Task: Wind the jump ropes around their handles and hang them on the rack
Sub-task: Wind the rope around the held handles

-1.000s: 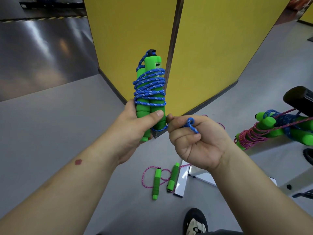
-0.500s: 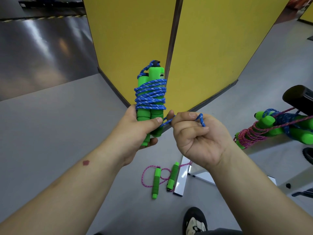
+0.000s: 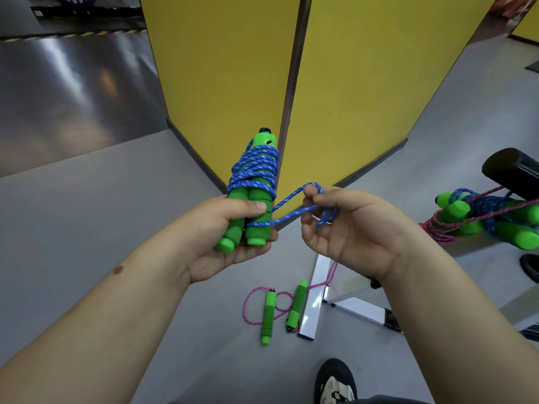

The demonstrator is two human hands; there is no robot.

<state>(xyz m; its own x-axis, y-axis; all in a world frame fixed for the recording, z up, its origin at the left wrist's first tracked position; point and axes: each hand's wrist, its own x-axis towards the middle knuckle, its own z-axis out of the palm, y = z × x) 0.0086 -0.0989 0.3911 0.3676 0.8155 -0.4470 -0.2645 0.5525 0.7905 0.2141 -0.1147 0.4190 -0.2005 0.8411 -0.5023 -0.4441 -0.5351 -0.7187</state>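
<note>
grey gym floor point(image 3: 87, 228) underfoot, a shoe point(image 3: 335, 383) at the frame's bottom edge; just beyond it a pink jump rope point(image 3: 280, 304) lies loose, unwound, beside a white rack foot point(image 3: 316, 290). higher up, the left hand point(image 3: 230, 231) clasps two green handles point(image 3: 250, 223) held together, most of the blue rope point(image 3: 255, 170) already coiled round them. the right hand point(image 3: 350, 228) holds the short remaining loop on curled fingers, seemingly ready to tuck it. at right, earlier bundles point(image 3: 484, 220) already rest on the rack. yellow panels point(image 3: 364, 83) stand behind. hanging this one and winding the pink one appear left.
</note>
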